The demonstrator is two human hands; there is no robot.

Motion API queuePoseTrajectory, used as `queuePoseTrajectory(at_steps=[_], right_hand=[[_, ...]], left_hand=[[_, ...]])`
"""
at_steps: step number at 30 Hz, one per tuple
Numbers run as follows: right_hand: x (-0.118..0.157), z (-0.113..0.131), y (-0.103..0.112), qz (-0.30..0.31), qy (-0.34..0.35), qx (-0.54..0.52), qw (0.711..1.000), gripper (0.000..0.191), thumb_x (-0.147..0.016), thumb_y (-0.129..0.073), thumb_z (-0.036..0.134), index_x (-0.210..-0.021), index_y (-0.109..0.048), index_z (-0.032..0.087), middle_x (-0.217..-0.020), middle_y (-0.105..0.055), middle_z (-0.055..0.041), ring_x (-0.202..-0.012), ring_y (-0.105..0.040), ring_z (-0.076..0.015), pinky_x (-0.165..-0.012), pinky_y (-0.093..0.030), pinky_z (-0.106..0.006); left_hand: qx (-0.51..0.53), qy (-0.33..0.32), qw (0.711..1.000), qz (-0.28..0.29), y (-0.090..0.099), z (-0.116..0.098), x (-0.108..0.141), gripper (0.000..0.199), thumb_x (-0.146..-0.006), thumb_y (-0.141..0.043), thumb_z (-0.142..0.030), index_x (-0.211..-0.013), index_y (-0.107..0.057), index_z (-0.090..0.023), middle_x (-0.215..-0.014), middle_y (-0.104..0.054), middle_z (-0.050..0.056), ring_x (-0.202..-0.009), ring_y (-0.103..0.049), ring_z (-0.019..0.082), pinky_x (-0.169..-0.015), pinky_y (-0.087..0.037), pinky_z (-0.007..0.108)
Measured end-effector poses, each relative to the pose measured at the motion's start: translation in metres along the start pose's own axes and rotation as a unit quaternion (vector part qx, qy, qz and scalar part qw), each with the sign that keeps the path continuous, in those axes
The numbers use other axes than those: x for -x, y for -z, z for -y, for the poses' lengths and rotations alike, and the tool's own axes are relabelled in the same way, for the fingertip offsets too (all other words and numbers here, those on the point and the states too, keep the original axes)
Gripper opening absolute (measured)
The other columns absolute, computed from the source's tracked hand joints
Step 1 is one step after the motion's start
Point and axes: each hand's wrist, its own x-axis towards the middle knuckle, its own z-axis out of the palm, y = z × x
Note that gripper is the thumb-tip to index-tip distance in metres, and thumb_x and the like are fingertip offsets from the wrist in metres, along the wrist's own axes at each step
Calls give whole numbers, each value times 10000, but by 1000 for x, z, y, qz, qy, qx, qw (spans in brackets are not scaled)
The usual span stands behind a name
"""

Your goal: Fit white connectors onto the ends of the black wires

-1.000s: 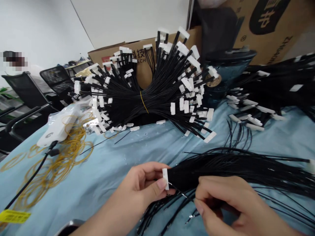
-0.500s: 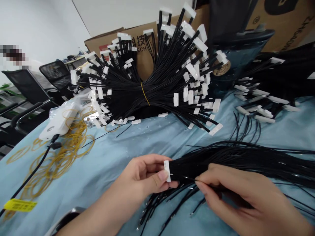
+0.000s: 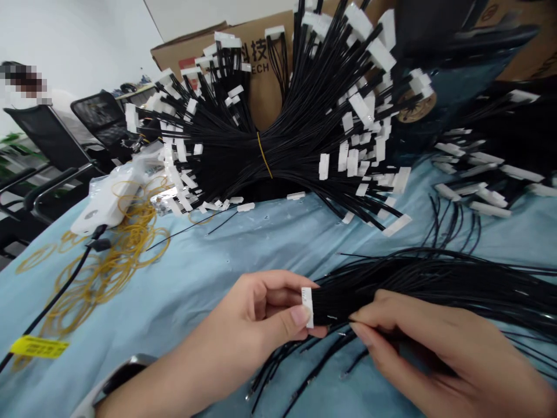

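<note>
My left hand (image 3: 276, 316) is closed, with the thumb pressing a small white connector housing (image 3: 307, 307) against the fingers. To its right, my right hand (image 3: 418, 342) pinches a thin black wire between thumb and index finger. The wire's silver terminal (image 3: 332, 317) points toward the housing, with a small gap between them. Behind the pinch lies a thick bundle of loose black wires (image 3: 435, 278), which runs off to the right. More wire ends with bare metal terminals (image 3: 282, 366) spread out below both hands on the blue cloth (image 3: 204, 255).
A large bundle of wires with white connectors (image 3: 243, 157), tied by a yellow band, stands before a cardboard box (image 3: 265, 104). Yellow rubber bands (image 3: 130, 249) and a white power strip (image 3: 104, 203) lie left. More connector-ended wires (image 3: 491, 180) lie right. A person (image 3: 65, 110) sits beyond.
The view has shifted, so the scene sits differently in frame. The wire's terminal, at the housing before, now shows a little to the right of it. Both hands keep their grips.
</note>
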Motion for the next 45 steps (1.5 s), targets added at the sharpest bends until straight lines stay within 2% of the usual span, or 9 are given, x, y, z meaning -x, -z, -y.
queuePoseTrajectory(at_steps=[7, 14, 19, 29, 33, 38, 41, 43, 45], right_hand=[[-4, 3, 4, -19, -10, -57, 998, 144, -815, -536, 113, -754, -567, 239, -621, -576, 116, -521, -553, 24, -496, -408, -49], [-5, 5, 4, 33, -71, -97, 992, 165, -795, -585, 129, -684, -623, 244, -584, -600, 114, -496, -545, 10, -457, -389, -79], [-3, 4, 5, 38, -71, -100, 992, 147, -794, -611, 136, -688, -631, 236, -589, -613, 112, -498, -542, 5, -469, -391, -85], [-2, 6, 5, 110, -125, -92, 982, 178, -835, -571, 195, -675, -641, 228, -578, -595, 82, -513, -527, -26, -475, -375, -134], [0, 4, 3, 102, -125, -106, 981, 172, -839, -580, 205, -676, -632, 226, -593, -603, 80, -519, -528, -25, -482, -374, -140], [2, 2, 1, 48, -80, -97, 991, 185, -837, -609, 217, -652, -607, 217, -547, -557, 87, -480, -486, -17, -454, -337, -143], [-1, 4, 3, 55, -70, -102, 991, 164, -788, -678, 189, -642, -607, 214, -543, -581, 105, -470, -504, 1, -444, -346, -105], [-3, 5, 4, 60, -83, -120, 987, 141, -742, -725, 159, -697, -606, 221, -530, -581, 126, -453, -506, 14, -434, -347, -69], [-4, 6, 4, 58, -98, -137, 984, 229, -703, -758, 144, -814, -585, 245, -516, -554, 149, -432, -489, 17, -424, -341, -48]], left_hand=[[-31, -11, 999, 9, -3, -1, 3, 184, -817, -682, -243, -981, -655, -164, -820, -683, 4, -749, -650, 72, -698, -476, 143], [-91, -20, 996, 2, -5, 0, 5, 230, -824, -669, -272, -1029, -624, -177, -857, -694, 15, -786, -649, 99, -717, -476, 171], [-101, -23, 994, 22, -7, 3, 7, 210, -853, -631, -264, -1051, -613, -196, -885, -692, 4, -830, -630, 103, -765, -473, 190], [-165, -19, 986, 3, -11, 1, 7, 209, -859, -621, -292, -1045, -591, -204, -857, -667, -20, -792, -596, 87, -682, -443, 157], [-171, -16, 985, 2, -11, 0, 7, 217, -865, -612, -308, -1058, -589, -211, -851, -663, -17, -800, -598, 98, -678, -446, 165], [-187, -36, 982, 4, -16, -1, 7, 187, -847, -614, -283, -1011, -608, -194, -827, -672, -4, -809, -622, 122, -680, -455, 180], [-207, -27, 978, -2, -18, -1, 8, 183, -841, -605, -289, -992, -609, -185, -791, -664, -6, -808, -630, 130, -672, -456, 182], [-217, -21, 976, 2, -19, -2, 9, 183, -849, -585, -294, -993, -605, -183, -829, -676, 2, -831, -635, 140, -691, -466, 195], [-226, -18, 974, 16, -20, -3, 11, 181, -861, -561, -294, -992, -605, -176, -898, -690, 22, -859, -643, 154, -727, -479, 219]])
